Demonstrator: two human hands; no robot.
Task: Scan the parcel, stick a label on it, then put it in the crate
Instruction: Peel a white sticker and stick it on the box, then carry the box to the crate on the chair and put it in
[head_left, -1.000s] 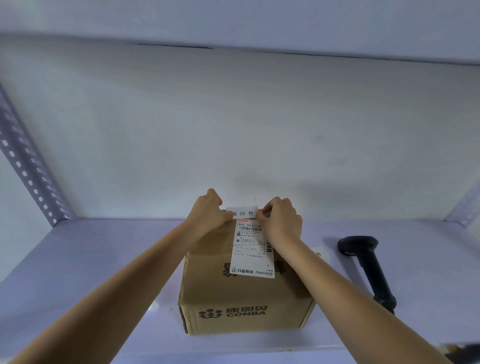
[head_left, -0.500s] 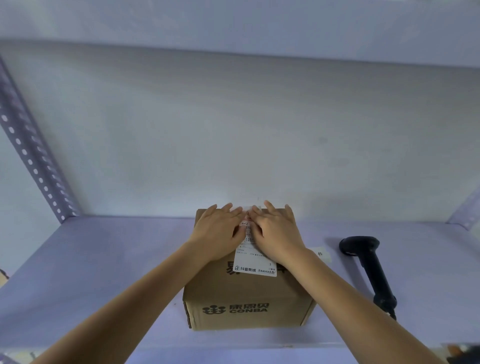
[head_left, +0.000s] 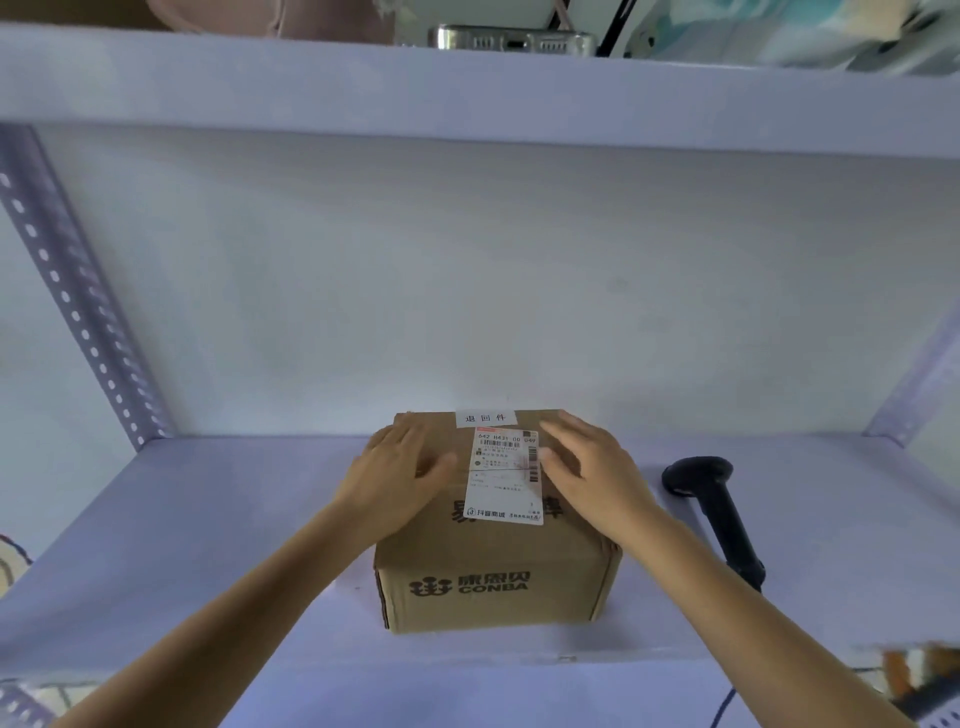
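A brown cardboard parcel (head_left: 498, 577) printed CONBA stands on the white shelf board (head_left: 208, 519). A long shipping label (head_left: 503, 475) lies on its top, and a small white label (head_left: 486, 417) with three characters is stuck at the top's far edge. My left hand (head_left: 397, 475) lies flat on the left part of the top, fingers spread. My right hand (head_left: 592, 467) hovers over or rests on the right part, fingers apart. Neither hand holds anything. No crate is in view.
A black handheld scanner (head_left: 714, 512) lies on the shelf right of the parcel. A perforated metal upright (head_left: 78, 312) rises at the left, another (head_left: 914, 384) at the right. The upper shelf (head_left: 467, 88) overhangs, with objects on it.
My hands held the small label at the parcel's far edge, then pressed it flat together. Now they have parted to either side, showing the label stuck. The view has tilted up.
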